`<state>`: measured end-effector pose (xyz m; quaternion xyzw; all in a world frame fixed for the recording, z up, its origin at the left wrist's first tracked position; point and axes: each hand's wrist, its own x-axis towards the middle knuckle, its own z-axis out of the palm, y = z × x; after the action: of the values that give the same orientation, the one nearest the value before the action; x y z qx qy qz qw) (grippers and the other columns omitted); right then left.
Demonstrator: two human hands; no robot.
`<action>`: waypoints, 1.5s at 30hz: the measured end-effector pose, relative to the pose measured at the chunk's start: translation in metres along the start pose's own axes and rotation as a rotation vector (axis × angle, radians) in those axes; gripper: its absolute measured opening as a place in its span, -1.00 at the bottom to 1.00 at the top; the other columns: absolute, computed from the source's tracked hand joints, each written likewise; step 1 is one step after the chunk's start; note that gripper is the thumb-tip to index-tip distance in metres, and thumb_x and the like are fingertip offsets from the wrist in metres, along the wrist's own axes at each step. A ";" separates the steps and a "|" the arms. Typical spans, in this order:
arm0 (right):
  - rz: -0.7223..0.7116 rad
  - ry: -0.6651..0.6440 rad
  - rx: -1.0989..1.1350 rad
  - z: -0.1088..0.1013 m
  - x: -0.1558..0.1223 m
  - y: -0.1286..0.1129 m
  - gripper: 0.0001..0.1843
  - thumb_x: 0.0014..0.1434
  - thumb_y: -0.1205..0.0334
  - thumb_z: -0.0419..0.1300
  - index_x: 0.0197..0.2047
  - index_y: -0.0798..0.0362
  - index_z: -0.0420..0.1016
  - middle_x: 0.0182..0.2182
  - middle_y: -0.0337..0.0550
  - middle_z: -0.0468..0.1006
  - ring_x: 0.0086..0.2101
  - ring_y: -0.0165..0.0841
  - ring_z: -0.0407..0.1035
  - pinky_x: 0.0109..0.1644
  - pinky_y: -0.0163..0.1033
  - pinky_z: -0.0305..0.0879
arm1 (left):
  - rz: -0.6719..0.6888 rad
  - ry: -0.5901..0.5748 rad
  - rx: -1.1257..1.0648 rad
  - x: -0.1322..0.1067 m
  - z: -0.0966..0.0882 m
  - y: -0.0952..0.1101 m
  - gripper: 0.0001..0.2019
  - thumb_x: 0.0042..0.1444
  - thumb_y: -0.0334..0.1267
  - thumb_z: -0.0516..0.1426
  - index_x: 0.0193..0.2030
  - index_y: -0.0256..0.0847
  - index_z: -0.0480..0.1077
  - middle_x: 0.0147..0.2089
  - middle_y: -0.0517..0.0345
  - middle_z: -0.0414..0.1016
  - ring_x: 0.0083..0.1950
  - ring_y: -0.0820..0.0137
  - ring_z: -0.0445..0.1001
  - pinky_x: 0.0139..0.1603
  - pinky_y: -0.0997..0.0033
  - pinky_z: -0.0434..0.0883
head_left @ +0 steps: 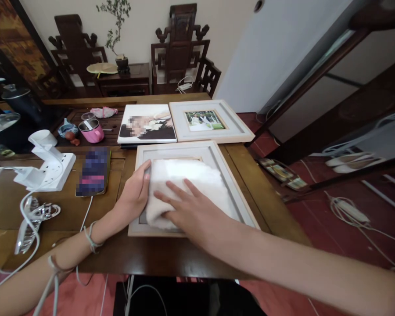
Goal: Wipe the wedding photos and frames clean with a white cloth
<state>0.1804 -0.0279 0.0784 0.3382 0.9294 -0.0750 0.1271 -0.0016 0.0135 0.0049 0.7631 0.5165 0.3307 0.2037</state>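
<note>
On the frame point(238, 193), at its left rim: holds it with the left hand point(135, 193), thumb laid on top against the cloth point(200, 177), fingers closed round the outer edge. Presses the cloth down with the right hand point(191, 211), palm flat, fingers spread and open, gripping nothing.

Over most of the frame's middle: white and folded, the cloth, long side running with the frame's. Flat and face up, the frame itself, long axis pointing away from the body toward the table's far side, near short edge close to the table's near edge.

Just beyond the frame: a far frame point(242, 128), face up, a small photo in its middle, long axis crosswise to the frame's. Left of that and just beside it, a rimless print point(147, 123).

Left of the frame: a phone point(92, 172), face up, a white cable at its near end. Further left, a white power strip point(48, 170). Beyond the phone, a pink cup point(91, 131).

Under the frame: a dark brown wooden table point(270, 197). Right of the frame, off the table: a red floor point(322, 254) with white cables and pale shoes point(347, 161). Far beyond the frame, against a pale wall: two carved dark chairs point(181, 48) with a potted plant point(117, 26) between them.
</note>
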 end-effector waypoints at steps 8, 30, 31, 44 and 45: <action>0.077 0.167 -0.238 -0.005 0.048 0.045 -0.60 0.24 0.44 0.09 0.11 0.02 0.49 0.37 -0.17 0.02 0.34 0.08 -0.24 0.34 0.35 -0.27 | 0.049 -0.017 0.071 0.000 0.003 -0.011 -0.49 0.34 -0.21 -0.17 0.36 -0.40 0.04 0.43 -0.24 0.03 0.45 0.18 0.01 0.43 0.03 0.00; 0.343 0.053 -0.131 0.008 -0.059 0.094 -0.35 -0.08 0.72 -0.02 -0.05 0.03 0.58 0.21 -0.03 0.35 0.29 0.04 0.01 0.25 0.44 -0.08 | 0.135 0.004 0.094 -0.002 0.004 -0.020 -0.54 0.18 -0.49 -0.08 0.20 -0.33 0.33 0.30 -0.14 0.31 0.41 0.13 0.11 0.39 -0.10 0.11; 0.306 0.043 -0.106 0.011 -0.069 0.086 -0.36 -0.12 0.69 0.02 -0.08 -0.02 0.59 0.21 -0.05 0.35 0.28 0.04 0.03 0.25 0.44 -0.07 | 0.134 0.005 0.090 -0.002 0.004 -0.020 -0.54 0.18 -0.48 -0.08 0.20 -0.32 0.34 0.30 -0.13 0.31 0.41 0.13 0.11 0.39 -0.10 0.10; 0.197 -0.044 -0.009 0.006 -0.039 0.048 -0.18 -0.17 0.67 0.05 0.17 0.00 0.41 0.34 -0.09 0.12 0.32 0.04 -0.11 0.23 0.37 0.05 | 0.154 -0.038 0.114 -0.001 0.002 -0.019 -0.52 0.18 -0.48 -0.08 0.23 -0.35 0.30 0.31 -0.16 0.29 0.43 0.13 0.06 0.39 -0.11 0.09; 0.217 -0.011 -0.048 0.006 -0.028 0.056 -0.17 -0.15 0.69 0.03 0.21 0.04 0.37 0.35 -0.05 0.09 0.32 0.05 -0.12 0.23 0.38 0.04 | 0.156 -0.045 0.116 -0.001 0.001 -0.019 -0.52 0.18 -0.49 -0.09 0.24 -0.35 0.29 0.31 -0.15 0.29 0.43 0.13 0.05 0.40 -0.11 0.08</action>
<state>0.2389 -0.0035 0.0779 0.4335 0.8881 -0.0405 0.1475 -0.0135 0.0199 -0.0090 0.8188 0.4692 0.2979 0.1441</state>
